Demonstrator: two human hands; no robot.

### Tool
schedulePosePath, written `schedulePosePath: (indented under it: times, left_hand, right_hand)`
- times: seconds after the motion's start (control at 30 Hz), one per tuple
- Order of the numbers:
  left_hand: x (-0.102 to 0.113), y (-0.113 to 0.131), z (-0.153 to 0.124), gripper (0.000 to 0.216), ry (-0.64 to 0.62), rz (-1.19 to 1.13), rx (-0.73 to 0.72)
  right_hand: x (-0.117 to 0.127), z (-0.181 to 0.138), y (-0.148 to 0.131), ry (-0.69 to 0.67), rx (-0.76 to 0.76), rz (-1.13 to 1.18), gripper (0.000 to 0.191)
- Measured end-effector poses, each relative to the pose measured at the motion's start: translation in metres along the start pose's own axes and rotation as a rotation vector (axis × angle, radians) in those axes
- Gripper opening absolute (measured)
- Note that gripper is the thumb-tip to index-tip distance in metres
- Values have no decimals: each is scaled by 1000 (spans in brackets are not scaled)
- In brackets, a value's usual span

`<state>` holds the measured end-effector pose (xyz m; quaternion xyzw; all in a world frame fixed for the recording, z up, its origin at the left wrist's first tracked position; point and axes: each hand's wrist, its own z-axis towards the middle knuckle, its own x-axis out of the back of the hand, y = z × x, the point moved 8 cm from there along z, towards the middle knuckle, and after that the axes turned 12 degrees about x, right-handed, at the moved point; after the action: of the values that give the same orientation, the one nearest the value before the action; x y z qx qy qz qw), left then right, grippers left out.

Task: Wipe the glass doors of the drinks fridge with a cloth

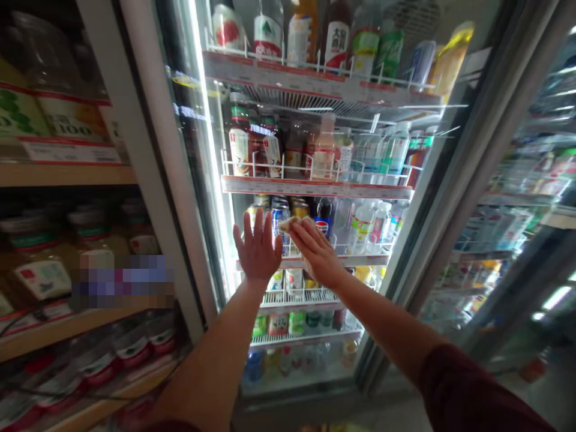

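Observation:
My left hand point(260, 252) lies flat against the glass door point(211, 198) of a drinks fridge, fingers spread and pointing up. To its right, my right hand point(317, 257) has its fingers together over a light-coloured cloth point(288, 224), which pokes out past the fingertips at the glass. Its palm and most of the cloth are hidden from me. Behind the glass, near both hands, stand blue drink cans point(279, 211) and a dark Pepsi bottle point(322, 215) on a wire-fronted shelf.
Several shelves of bottles fill the fridge, including a red-edged shelf point(315, 187). A grey door frame point(450, 186) runs down the right side, with another lit fridge beyond. At left, wooden shelves point(67, 174) hold large juice bottles point(96, 234).

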<state>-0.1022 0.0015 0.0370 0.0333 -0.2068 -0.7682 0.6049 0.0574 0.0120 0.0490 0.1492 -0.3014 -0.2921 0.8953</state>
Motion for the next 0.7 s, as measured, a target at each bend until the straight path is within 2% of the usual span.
schedulePosePath:
  times: [0.07,0.2,0.27,0.33,0.43,0.5,0.63,0.7]
  left_hand:
    - [0,0,0,60,7,3,-7]
    - [-1,0,0,61,-7,13,1]
    - [-1,-1,0,61,-10,14,9]
    - [0,0,-1,60,3,22,1]
    - [1,1,-1,61,12,35,-25]
    - [0,0,-1,61,-3,27,-15]
    - [-1,-1,0,61,-19,16,4]
    - [0,1,-1,60,0,31,-10]
  right_hand:
    - [3,-1,3,-28,-4,18,78]
    - [40,8,47,259,-226,-60,78]
    - [42,6,49,313,-249,-76,78]
    - [28,0,31,230,-161,-45,79]
    - [0,-12,-5,-21,45,33,78]
    - [1,-15,-3,-53,48,24,77]
    - [40,-12,40,259,-175,-96,76]
    - [45,-17,44,335,-231,-119,76]
